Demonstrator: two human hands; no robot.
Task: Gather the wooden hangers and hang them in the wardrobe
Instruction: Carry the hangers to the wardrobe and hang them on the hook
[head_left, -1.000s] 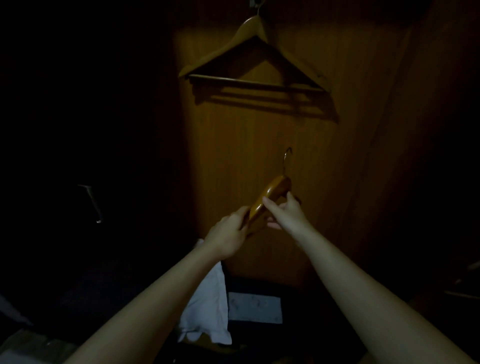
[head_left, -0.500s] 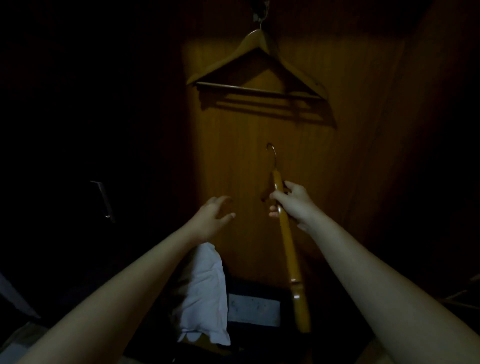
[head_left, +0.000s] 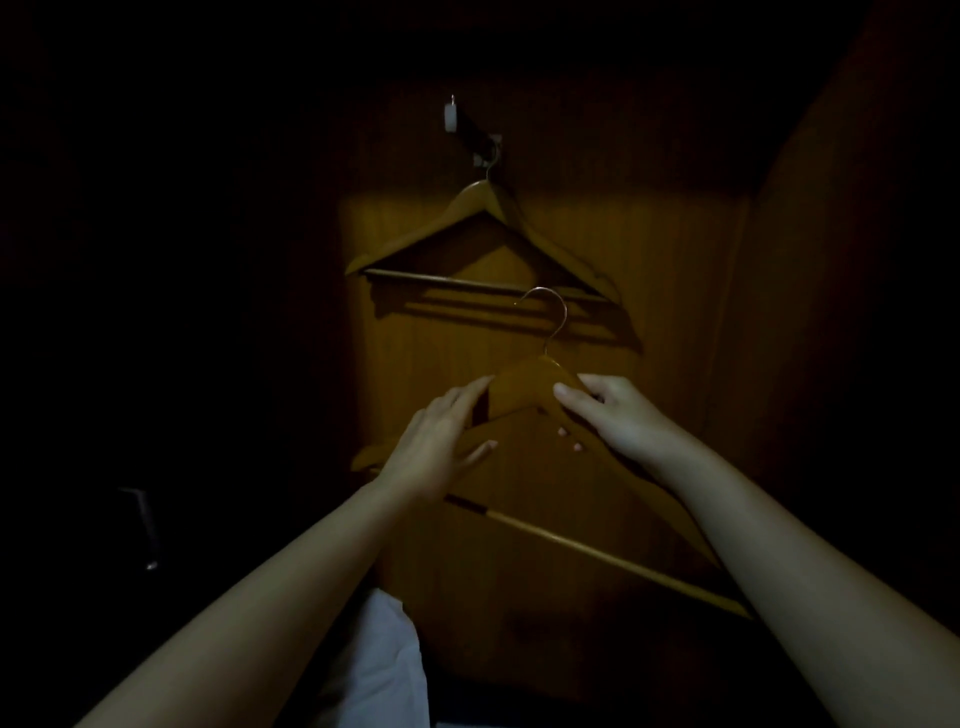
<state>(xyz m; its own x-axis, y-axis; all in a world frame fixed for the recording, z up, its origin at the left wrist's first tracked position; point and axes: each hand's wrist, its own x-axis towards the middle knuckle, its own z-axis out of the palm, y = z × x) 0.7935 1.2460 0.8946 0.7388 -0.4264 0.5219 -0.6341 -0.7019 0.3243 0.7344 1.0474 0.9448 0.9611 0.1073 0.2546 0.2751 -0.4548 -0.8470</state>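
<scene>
Both grips are on one hanger: the left hand (head_left: 434, 447) lies over the left shoulder of the honey-coloured wooden clothes hanger with a thin metal hook (head_left: 524, 384), fingers stretched along the front of the wood and thumb splayed below it, so the hand rests flat against the arm more than it wraps it. Whether those fingers curl behind the wood cannot be told. The right hand (head_left: 621, 418) pinches the right shoulder just beside the neck, thumb on the front face and fingertips (head_left: 570, 439) showing under the lower edge.

Between the two hands the hanger's peak stands upright, its hook rising free above them, touching nothing. Its right arm and crossbar slope down toward the right forearm.

Above, a second wooden hanger of the same shape (head_left: 485, 208) hangs by its hook from a short peg with a pale end cap (head_left: 453, 115) on the brown wood-grain back panel of the wardrobe (head_left: 649, 467). The held hook overlaps that hanger's crossbar in this view.

Low down, a white cloth (head_left: 384, 670) shows between the forearms. Everything else is too dark to read.
</scene>
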